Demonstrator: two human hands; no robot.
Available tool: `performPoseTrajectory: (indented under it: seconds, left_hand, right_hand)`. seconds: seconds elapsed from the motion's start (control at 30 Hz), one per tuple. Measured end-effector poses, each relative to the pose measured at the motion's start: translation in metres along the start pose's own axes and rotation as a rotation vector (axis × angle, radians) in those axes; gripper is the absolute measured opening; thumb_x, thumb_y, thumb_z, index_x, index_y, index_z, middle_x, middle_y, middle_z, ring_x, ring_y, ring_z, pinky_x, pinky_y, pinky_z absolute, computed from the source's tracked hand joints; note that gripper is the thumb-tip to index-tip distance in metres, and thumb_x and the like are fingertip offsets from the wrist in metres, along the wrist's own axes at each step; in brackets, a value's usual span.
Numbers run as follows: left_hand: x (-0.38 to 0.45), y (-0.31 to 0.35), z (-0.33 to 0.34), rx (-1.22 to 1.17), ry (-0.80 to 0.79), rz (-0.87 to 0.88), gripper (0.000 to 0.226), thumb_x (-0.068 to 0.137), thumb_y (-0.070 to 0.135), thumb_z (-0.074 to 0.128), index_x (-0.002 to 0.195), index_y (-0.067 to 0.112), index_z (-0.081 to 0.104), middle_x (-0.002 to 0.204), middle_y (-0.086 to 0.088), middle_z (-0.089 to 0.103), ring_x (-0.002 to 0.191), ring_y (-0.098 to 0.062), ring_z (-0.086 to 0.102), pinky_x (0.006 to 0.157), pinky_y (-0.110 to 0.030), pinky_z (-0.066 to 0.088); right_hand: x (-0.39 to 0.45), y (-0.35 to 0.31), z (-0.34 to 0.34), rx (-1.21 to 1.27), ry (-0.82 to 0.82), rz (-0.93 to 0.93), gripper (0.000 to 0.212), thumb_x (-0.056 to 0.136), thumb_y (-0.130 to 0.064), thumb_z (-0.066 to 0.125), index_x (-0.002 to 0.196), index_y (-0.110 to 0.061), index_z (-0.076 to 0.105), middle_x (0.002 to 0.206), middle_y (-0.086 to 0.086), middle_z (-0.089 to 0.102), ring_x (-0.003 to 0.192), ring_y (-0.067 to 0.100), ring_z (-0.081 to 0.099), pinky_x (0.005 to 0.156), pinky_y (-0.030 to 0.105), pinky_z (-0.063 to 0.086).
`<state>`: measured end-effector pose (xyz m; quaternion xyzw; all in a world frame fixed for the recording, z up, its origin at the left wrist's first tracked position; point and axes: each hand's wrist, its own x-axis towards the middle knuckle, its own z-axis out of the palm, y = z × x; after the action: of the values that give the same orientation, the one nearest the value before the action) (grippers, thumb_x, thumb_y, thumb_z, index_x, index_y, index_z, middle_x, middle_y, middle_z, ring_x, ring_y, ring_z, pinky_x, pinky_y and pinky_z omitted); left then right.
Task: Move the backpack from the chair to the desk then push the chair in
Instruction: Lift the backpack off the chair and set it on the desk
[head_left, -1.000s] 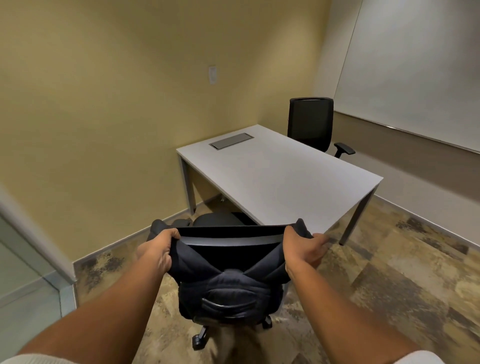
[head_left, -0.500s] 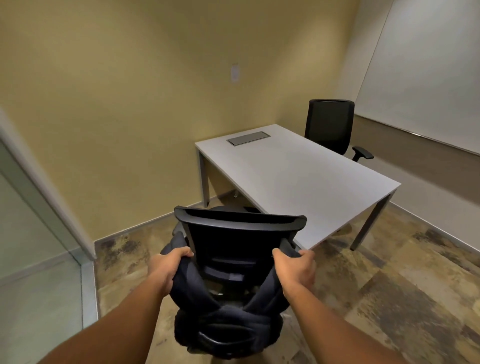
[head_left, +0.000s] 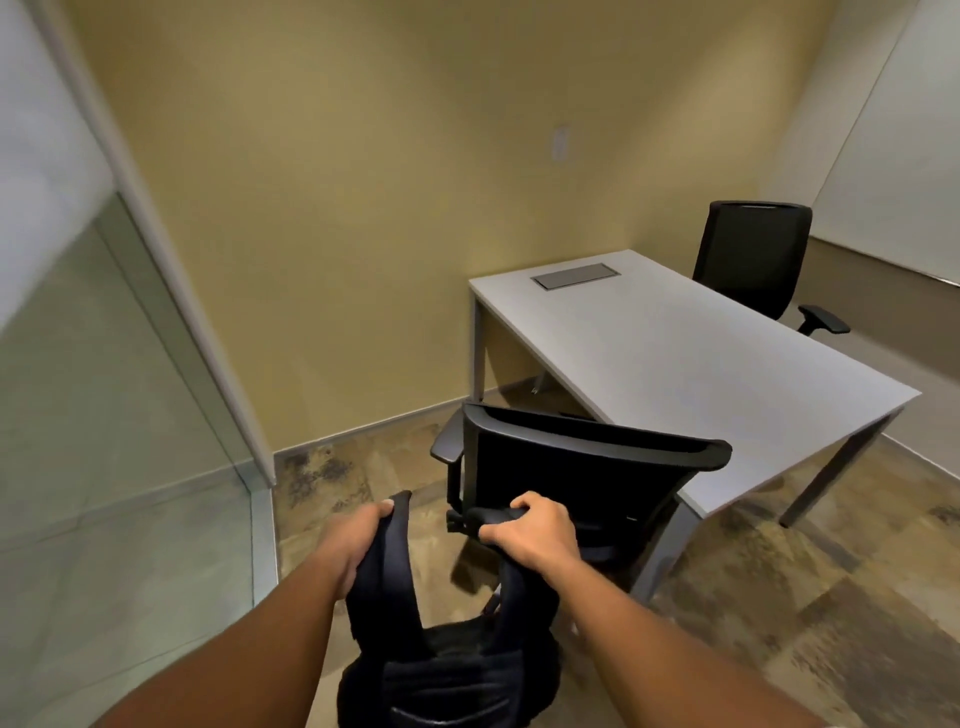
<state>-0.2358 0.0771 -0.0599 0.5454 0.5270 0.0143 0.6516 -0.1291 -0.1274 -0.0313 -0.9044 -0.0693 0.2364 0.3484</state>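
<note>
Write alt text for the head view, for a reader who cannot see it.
Two bare hands, the left hand and the right hand, each grip a shoulder strap of a black fabric backpack held low, off the black mesh office chair. The chair faces a bare white rectangular desk; a second black chair stands behind the desk.

So the backpack (head_left: 447, 670) hangs low in front of the person, clear of the chair (head_left: 582, 483), with the left hand (head_left: 358, 545) on its left strap and the right hand (head_left: 535, 535) on its right one. The chair sits just beyond the hands, its back toward the camera, right up at the near corner of the desk (head_left: 701, 364). A second chair (head_left: 753, 260) is behind the desk on the far side, near the right wall. There's a cable hatch (head_left: 574, 275) set into the desk's far end. A glass partition (head_left: 119, 415) runs down the left side.
</note>
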Motion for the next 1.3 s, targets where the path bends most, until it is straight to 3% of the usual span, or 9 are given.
performPoseTrajectory:
  seconds: [0.1,0.3,0.4,0.53,0.6,0.7,0.8,1.13,1.3]
  left_hand:
    - [-0.02,0.022,-0.018,-0.028,0.11,0.066,0.029,0.089,0.033,0.071,0.088,0.004,0.068,0.09,-0.016,0.072,0.086,-0.034,0.068,0.083,-0.041,0.054]
    - [0.002,0.067,-0.068,0.021,0.318,0.13,0.043,0.084,0.044,0.069,0.1,0.004,0.069,0.092,-0.013,0.071,0.084,-0.032,0.066,0.075,-0.037,0.051]
    - [0.014,0.101,-0.091,0.112,0.396,0.158,0.045,0.076,0.051,0.065,0.092,0.009,0.072,0.094,-0.013,0.072,0.086,-0.033,0.067,0.078,-0.04,0.055]
    - [0.035,0.163,-0.116,0.164,0.466,0.199,0.047,0.073,0.054,0.06,0.089,0.011,0.071,0.09,-0.013,0.072,0.082,-0.033,0.066,0.077,-0.04,0.055]
    - [0.05,0.197,-0.128,0.175,0.501,0.23,0.049,0.073,0.054,0.058,0.092,0.011,0.07,0.092,-0.013,0.071,0.083,-0.034,0.066,0.078,-0.041,0.054]
    - [0.07,0.247,-0.143,0.171,0.549,0.291,0.048,0.072,0.055,0.058,0.09,0.012,0.071,0.088,-0.012,0.071,0.081,-0.033,0.066,0.076,-0.04,0.054]
    - [0.089,0.293,-0.153,0.145,0.59,0.355,0.045,0.075,0.052,0.06,0.087,0.011,0.069,0.085,-0.011,0.068,0.079,-0.033,0.064,0.075,-0.04,0.053]
    - [0.185,0.435,-0.157,0.164,0.51,0.463,0.05,0.074,0.051,0.056,0.09,0.006,0.069,0.09,-0.017,0.069,0.08,-0.034,0.064,0.066,-0.038,0.046]
    - [0.27,0.512,-0.145,0.348,0.358,0.489,0.049,0.071,0.053,0.048,0.082,0.009,0.066,0.091,-0.021,0.069,0.077,-0.035,0.062,0.062,-0.037,0.042]
  right_hand:
    - [0.003,-0.032,0.022,-0.014,-0.048,-0.056,0.077,0.058,-0.05,0.083,0.127,-0.021,0.062,0.127,0.002,0.06,0.109,0.021,0.059,0.084,0.032,0.052]
    - [0.025,-0.105,0.049,0.019,-0.096,-0.145,0.079,0.061,-0.051,0.082,0.129,-0.019,0.06,0.13,0.002,0.057,0.114,0.023,0.057,0.086,0.035,0.052]
    - [0.044,-0.146,0.053,0.052,-0.1,-0.197,0.074,0.062,-0.05,0.082,0.125,-0.017,0.061,0.125,0.002,0.057,0.11,0.023,0.057,0.089,0.038,0.053]
    - [0.079,-0.207,0.051,0.121,-0.099,-0.264,0.053,0.064,-0.045,0.08,0.105,-0.015,0.063,0.11,0.006,0.064,0.1,0.024,0.062,0.086,0.041,0.055]
    - [0.1,-0.238,0.046,0.175,-0.1,-0.29,0.04,0.062,-0.042,0.079,0.087,-0.016,0.061,0.092,0.005,0.065,0.085,0.021,0.062,0.073,0.036,0.053]
    - [0.135,-0.285,0.04,0.248,-0.074,-0.328,0.035,0.058,-0.037,0.078,0.063,-0.018,0.049,0.062,-0.002,0.047,0.057,0.017,0.045,0.053,0.03,0.036]
    - [0.165,-0.33,0.034,0.278,-0.022,-0.358,0.038,0.053,-0.038,0.076,0.057,-0.019,0.043,0.058,-0.003,0.04,0.052,0.019,0.038,0.049,0.028,0.031]
    - [0.282,-0.446,0.023,0.364,0.095,-0.332,0.04,0.056,-0.038,0.079,0.055,-0.017,0.044,0.061,0.0,0.047,0.054,0.021,0.045,0.045,0.027,0.031]
    - [0.354,-0.485,0.016,0.352,0.195,-0.245,0.038,0.056,-0.04,0.08,0.077,-0.01,0.068,0.084,0.004,0.069,0.079,0.026,0.067,0.061,0.028,0.051]
